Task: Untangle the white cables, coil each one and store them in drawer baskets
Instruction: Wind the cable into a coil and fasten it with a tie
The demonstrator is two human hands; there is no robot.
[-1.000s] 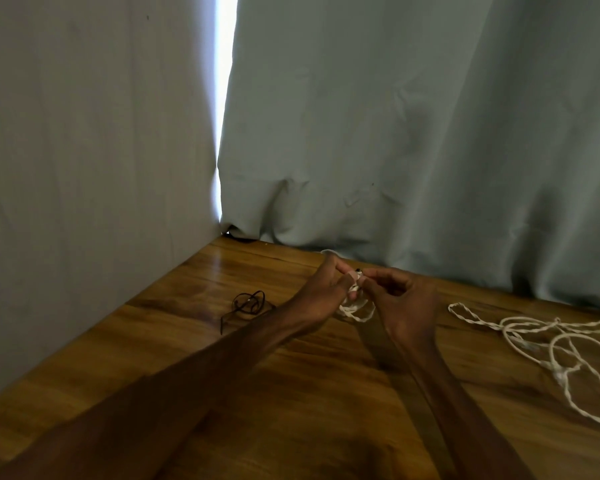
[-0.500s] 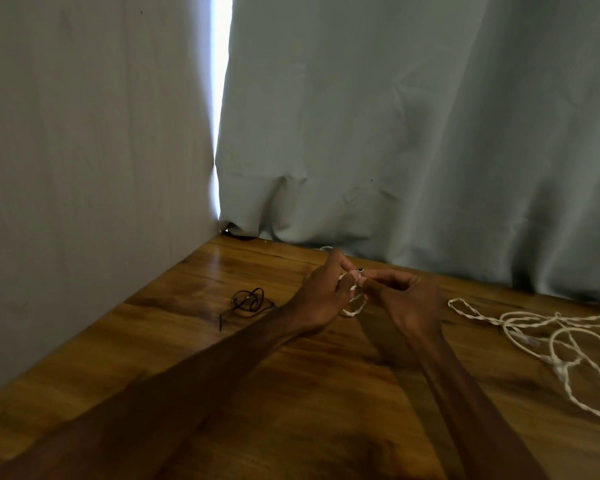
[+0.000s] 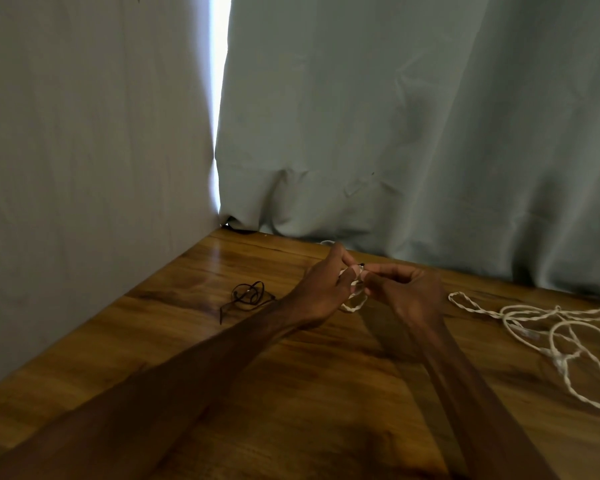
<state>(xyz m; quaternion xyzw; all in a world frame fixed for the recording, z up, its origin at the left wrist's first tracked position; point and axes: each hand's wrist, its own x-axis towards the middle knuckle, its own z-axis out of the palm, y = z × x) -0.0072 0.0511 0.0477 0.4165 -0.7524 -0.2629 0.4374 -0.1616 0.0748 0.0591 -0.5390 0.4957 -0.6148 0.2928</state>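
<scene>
Pinching a small white coil (image 3: 354, 303) in a two-handed grip: left hand (image 3: 321, 289) with fingers curled round the gathered loops, right hand (image 3: 406, 292) nipping what looks like the free end at the top, though too dim and small to confirm. Held just above the worktop (image 3: 291, 393), near its back edge by the curtain (image 3: 395, 133). Judged light, limp and springy; likely to unwind if released, so best taken across the bunched loops, not by a single strand. Noted to the right, well apart: tangled white cables (image 3: 548, 327) lying in loose overlapping loops on the worktop, yet to be separated. Noted left of the hands: a small black cord (image 3: 246, 296), bundled. Seen no drawer baskets in view.
</scene>
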